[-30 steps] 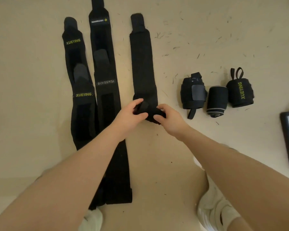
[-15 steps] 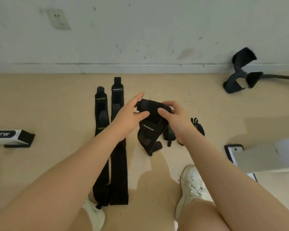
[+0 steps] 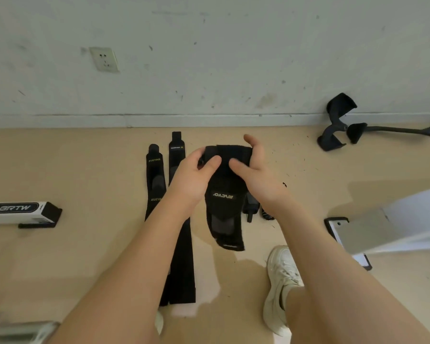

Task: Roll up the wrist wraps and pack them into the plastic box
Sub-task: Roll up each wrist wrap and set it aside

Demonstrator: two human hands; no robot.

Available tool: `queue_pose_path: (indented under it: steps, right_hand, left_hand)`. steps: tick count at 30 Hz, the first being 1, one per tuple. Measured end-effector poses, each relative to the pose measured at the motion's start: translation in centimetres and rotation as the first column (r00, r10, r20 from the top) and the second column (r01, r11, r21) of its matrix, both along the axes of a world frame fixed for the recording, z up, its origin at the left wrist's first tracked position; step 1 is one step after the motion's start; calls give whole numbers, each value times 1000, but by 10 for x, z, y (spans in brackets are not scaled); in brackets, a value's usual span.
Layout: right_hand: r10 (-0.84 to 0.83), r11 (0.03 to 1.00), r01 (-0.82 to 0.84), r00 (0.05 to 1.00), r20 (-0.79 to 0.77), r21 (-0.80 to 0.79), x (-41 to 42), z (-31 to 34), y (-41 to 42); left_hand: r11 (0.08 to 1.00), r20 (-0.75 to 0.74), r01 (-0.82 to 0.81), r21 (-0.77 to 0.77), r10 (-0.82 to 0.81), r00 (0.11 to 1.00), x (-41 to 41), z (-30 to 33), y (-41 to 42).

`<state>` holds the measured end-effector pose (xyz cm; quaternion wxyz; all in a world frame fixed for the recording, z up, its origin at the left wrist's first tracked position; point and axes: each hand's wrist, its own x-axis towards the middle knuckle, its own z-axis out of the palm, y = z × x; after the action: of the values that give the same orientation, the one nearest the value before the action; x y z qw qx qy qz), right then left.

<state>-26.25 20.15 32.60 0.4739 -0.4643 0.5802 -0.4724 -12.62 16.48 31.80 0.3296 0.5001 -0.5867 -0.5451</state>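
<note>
— Risk first: where is the wrap?

— Lifted off the floor, above the white shoe [image 3: 281,281]. The left hand [image 3: 194,177] and right hand [image 3: 256,175] each pinch the rolled top of the wrist wrap [image 3: 225,194]; its tail dangles free, so the roll may loosen if either thumb slips.

— Readable writing?

— An upside-down logo on that wrap, illegible. Left of it, the flat wraps [image 3: 157,175] read XUEYING. Farther left, a white bar [image 3: 15,211] says BRTW. No plastic box identifiable.

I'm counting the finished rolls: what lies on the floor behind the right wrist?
Behind the right hand and its wrist, parts of two rolled wraps show on the floor; whether more lie there is hidden.
</note>
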Motion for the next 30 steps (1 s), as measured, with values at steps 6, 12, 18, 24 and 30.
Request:
queue_pose_path:
  steps: [6, 12, 18, 24, 30]
  right_hand:
    - [-33, 994, 16, 987, -158, -109, -22, 2, -4]
    - [-58, 996, 59, 998, -8, 71, -39, -5, -12]
    - [-65, 985, 42, 989, 135, 165, -44, -9, -10]
    - [6, 999, -12, 992, -128, -53, -48, -7, 0]
    - [-81, 996, 83, 994, -68, 28, -38, -7, -3]
  left_hand:
    - [999, -42, 35, 4, -35, 998, -7, 4, -10]
    - [986, -12, 164, -43, -164, 986, -6, 4, -21]
    - [948, 97, 262, -182, -248, 964, -5, -3, -22]
    - [968, 41, 226, -110, -223, 974, -7, -4, -20]
    - [966, -4, 258, 9, -258, 966, -1, -5, -16]
